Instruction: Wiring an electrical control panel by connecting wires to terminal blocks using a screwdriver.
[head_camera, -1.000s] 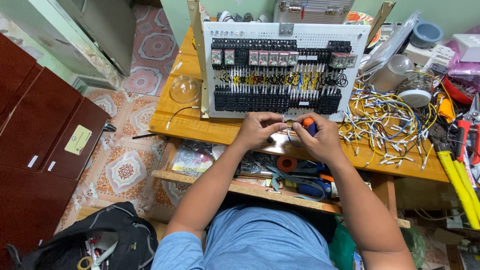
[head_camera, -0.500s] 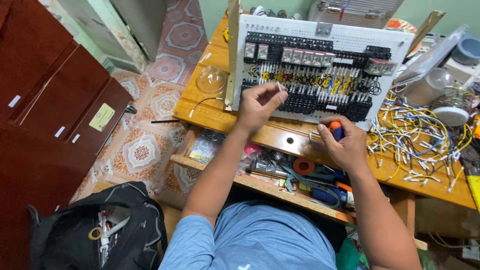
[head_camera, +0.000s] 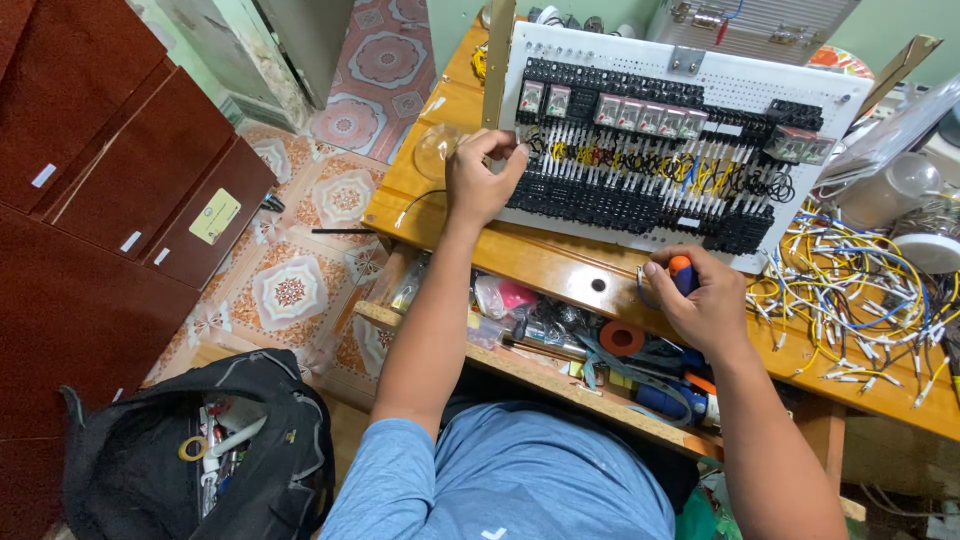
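Wooden workbench (head_camera: 560, 268) stands on patterned floor tiles (head_camera: 290, 290).

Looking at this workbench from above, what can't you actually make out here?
- Head view: the screwdriver shaft and tip, wrapped by the right hand.
- What the left hand pinches at the wiring panel: fingers cover it.
- Wire ends on the panel: too small.
- Open drawer contents: partly under the tabletop and arms.

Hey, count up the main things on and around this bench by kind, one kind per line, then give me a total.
Wired control panels: 1
Screwdrivers in the right hand: 1
Orange tape rolls: 1
Black bags on the floor: 1
Piles of loose wires: 1
Total: 5
The left hand touches the panel's left edge.
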